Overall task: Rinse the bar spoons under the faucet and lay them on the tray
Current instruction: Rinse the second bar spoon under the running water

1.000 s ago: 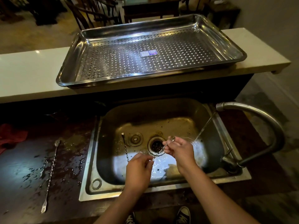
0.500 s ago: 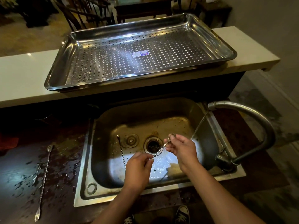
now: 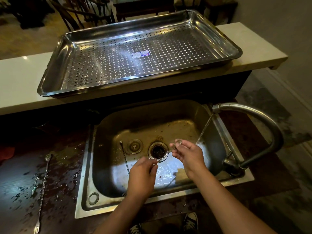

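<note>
Over the steel sink [image 3: 87, 168] I hold a thin twisted bar spoon [image 3: 164, 155] with both hands. My left hand [image 3: 141, 179] pinches its lower end, and my right hand [image 3: 189, 153] grips its upper end near the round bowl. Water streams from the curved faucet [image 3: 263, 122] down just behind my right hand. A second bar spoon [image 3: 125, 158] lies in the sink basin left of the drain. A third bar spoon [image 3: 43, 188], with a fork end, lies on the wet counter at left. The perforated steel tray [image 3: 55, 65] sits on the raised white ledge beyond the sink, with no spoons in it.
A drain strainer [image 3: 157, 151] and a round plug [image 3: 134, 146] sit in the sink bottom. The dark counter [image 3: 20, 191] at left is wet with puddles. A red cloth [image 3: 6, 152] shows at the far left edge. Chairs stand behind the white ledge [image 3: 16, 76].
The view has shifted slightly so the scene sits further left. Both hands keep their hold on the spoon near the stream, with small rubbing shifts only.
</note>
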### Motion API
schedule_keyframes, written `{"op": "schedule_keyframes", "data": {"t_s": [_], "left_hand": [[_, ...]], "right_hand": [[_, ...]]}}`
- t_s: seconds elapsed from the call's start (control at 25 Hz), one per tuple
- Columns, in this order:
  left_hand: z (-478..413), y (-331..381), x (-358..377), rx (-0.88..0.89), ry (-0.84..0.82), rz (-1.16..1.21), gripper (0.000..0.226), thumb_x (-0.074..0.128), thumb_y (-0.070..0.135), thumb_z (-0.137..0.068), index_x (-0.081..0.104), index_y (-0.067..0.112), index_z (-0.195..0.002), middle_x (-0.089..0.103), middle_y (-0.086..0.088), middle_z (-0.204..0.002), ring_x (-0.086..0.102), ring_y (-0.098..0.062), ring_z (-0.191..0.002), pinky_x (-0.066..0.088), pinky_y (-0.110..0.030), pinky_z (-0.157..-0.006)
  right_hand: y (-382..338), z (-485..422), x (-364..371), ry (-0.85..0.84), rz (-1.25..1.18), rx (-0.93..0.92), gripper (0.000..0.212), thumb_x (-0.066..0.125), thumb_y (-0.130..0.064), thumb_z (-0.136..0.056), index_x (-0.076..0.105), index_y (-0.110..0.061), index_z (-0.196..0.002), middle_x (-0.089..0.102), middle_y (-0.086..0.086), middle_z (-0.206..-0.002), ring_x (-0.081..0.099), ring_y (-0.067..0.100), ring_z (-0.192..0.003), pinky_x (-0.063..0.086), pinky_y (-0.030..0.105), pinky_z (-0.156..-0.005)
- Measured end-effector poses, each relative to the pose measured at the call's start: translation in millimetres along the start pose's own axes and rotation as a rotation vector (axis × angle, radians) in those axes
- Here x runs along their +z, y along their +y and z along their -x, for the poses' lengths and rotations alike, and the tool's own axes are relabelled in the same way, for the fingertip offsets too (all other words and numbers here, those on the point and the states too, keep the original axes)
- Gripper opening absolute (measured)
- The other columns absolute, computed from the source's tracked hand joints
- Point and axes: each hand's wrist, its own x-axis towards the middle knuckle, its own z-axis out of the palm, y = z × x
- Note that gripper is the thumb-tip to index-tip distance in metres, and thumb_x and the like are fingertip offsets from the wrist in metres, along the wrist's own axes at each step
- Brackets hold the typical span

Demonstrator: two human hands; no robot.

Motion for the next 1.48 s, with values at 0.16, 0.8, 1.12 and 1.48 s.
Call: {"op": "schedule_keyframes", "data": {"t_s": [0.16, 0.8, 1.12, 1.48], "left_hand": [[0, -3, 1, 0.029, -0.008, 0.006, 0.013, 0.07, 0.013, -0.084, 0.074, 0.018, -0.095, 0.066, 0.0, -0.086, 0.061, -0.016, -0.079, 0.038, -0.024, -0.068], [-11, 3, 8, -0.416, -0.193, 0.594, 0.011, 0.064, 0.006, -0.089, 0.073, 0.012, -0.088, 0.062, 0.005, -0.057, 0.045, -0.008, -0.044, 0.039, -0.021, -0.048], [-16, 3, 13, -0.274, -0.17, 0.446, 0.009, 0.068, 0.01, -0.086, 0.075, 0.015, -0.089, 0.065, 0.01, -0.066, 0.055, -0.003, -0.054, 0.048, -0.026, -0.057], [-28, 29, 35, 0.04, -0.118, 0.096, 0.008, 0.067, 0.016, -0.087, 0.074, 0.015, -0.091, 0.065, 0.002, -0.085, 0.059, -0.014, -0.076, 0.048, -0.03, -0.069]], "right_hand": [[-2, -4, -4, 0.01, -0.014, 0.001, 0.015, 0.061, -0.002, -0.094, 0.067, 0.003, -0.107, 0.075, 0.018, -0.085, 0.065, 0.017, -0.062, 0.06, 0.024, -0.061], [-12, -7, -10, -0.07, -0.328, 0.049, 0.021, 0.057, 0.0, -0.094, 0.068, -0.005, -0.112, 0.074, 0.011, -0.092, 0.068, 0.016, -0.083, 0.058, 0.023, -0.068], [-14, -8, -14, -0.01, -0.189, 0.047, 0.013, 0.063, -0.012, -0.093, 0.069, -0.005, -0.101, 0.074, 0.01, -0.088, 0.069, 0.016, -0.079, 0.057, 0.023, -0.065], [-28, -27, -45, 0.379, 0.042, -0.048, 0.012, 0.068, -0.013, -0.092, 0.07, -0.007, -0.101, 0.071, 0.008, -0.079, 0.067, 0.015, -0.059, 0.058, 0.031, -0.064]]}}
